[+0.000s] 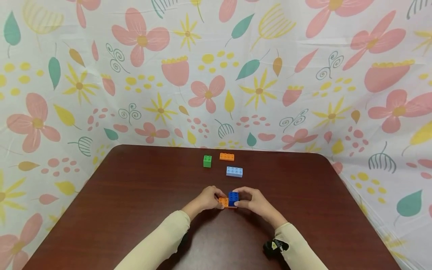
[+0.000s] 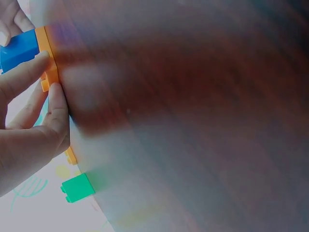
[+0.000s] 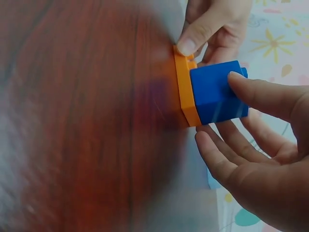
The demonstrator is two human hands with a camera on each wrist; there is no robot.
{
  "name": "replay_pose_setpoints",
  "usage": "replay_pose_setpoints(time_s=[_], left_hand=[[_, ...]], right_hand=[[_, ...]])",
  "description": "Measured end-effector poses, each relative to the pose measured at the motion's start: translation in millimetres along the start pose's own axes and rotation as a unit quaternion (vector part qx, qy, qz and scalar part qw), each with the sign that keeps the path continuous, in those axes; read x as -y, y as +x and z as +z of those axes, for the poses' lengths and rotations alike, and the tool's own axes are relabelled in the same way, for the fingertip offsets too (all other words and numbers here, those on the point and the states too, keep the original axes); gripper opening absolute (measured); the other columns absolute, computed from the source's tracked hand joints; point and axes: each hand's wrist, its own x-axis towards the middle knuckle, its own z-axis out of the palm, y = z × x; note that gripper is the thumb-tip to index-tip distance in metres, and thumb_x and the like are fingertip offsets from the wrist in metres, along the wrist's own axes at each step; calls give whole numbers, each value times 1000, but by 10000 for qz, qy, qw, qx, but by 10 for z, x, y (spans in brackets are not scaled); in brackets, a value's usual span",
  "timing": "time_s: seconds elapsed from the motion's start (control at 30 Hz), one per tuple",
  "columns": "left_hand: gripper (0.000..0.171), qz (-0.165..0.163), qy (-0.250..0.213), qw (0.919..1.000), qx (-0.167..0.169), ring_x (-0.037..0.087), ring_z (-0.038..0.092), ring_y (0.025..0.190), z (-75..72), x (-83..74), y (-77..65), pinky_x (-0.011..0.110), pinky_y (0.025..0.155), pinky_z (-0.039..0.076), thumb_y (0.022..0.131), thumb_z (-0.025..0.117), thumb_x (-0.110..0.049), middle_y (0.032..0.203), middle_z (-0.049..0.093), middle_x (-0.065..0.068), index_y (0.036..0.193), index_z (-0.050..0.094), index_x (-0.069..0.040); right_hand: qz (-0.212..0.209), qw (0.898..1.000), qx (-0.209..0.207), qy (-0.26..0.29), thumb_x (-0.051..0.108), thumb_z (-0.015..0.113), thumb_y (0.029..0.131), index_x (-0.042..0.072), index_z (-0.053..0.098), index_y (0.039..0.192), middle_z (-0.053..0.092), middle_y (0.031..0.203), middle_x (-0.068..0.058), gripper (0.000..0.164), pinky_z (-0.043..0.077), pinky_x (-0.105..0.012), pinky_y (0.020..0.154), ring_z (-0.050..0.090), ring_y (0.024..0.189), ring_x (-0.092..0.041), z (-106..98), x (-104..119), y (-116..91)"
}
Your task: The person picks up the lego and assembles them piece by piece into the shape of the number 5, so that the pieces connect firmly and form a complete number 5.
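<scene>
A flat orange toy brick (image 1: 223, 201) lies on the table in front of me, and a blue toy brick (image 1: 233, 198) sits on its right half. My left hand (image 1: 208, 198) pinches the orange brick's left end between thumb and fingers. With thumb and fingertips, my right hand (image 1: 255, 203) holds the blue brick from the right. In the right wrist view the blue brick (image 3: 219, 93) stands square against the studded side of the orange brick (image 3: 185, 87). The left wrist view shows the left thumb along the edge of the orange brick (image 2: 47, 53).
Farther back on the brown table (image 1: 141, 225) are a green brick (image 1: 207, 161), a second flat orange brick (image 1: 227, 156) and a light blue brick (image 1: 234, 171). A flower-patterned cloth (image 1: 209, 123) hangs behind the table's far edge.
</scene>
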Motion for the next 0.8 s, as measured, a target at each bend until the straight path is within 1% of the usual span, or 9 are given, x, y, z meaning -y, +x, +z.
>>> replay_pose_setpoints(time_s=[0.13,0.3,0.4,0.63,0.8], left_hand=[[32,-4,17,10000,-14,16,55,75,0,-1,6,28,66,52,70,81,6,88,54,8,100,72,0],[31,-78,70,9999,34,16,54,76,4,-4,6,27,67,51,71,81,5,89,54,8,100,73,-1],[31,-57,123,9999,80,15,54,75,9,4,11,26,66,51,71,81,5,90,54,8,100,73,-2],[33,30,371,9990,266,14,54,75,-24,13,41,25,66,51,72,82,1,90,54,6,102,72,-3],[34,-16,325,9987,381,15,54,77,-63,-3,67,27,68,51,71,82,0,93,57,7,104,72,-3]], right_hand=[[38,9998,-70,185,15,70,88,3,57,125,61,118,-19,41,54,-40,86,60,106,-29,29,-10,-11],[197,9990,-254,297,14,71,88,3,56,124,60,120,-18,40,53,-39,87,57,111,-31,64,-27,-16],[284,9984,-352,351,12,72,87,3,56,122,61,119,-16,40,53,-37,87,56,113,-31,74,-47,-15],[349,9979,-345,417,13,73,86,3,56,122,60,119,-15,41,52,-36,87,55,113,-29,72,-95,-7],[388,9977,-343,434,14,73,86,4,56,124,59,121,-15,42,51,-38,88,53,113,-30,63,-106,-1]])
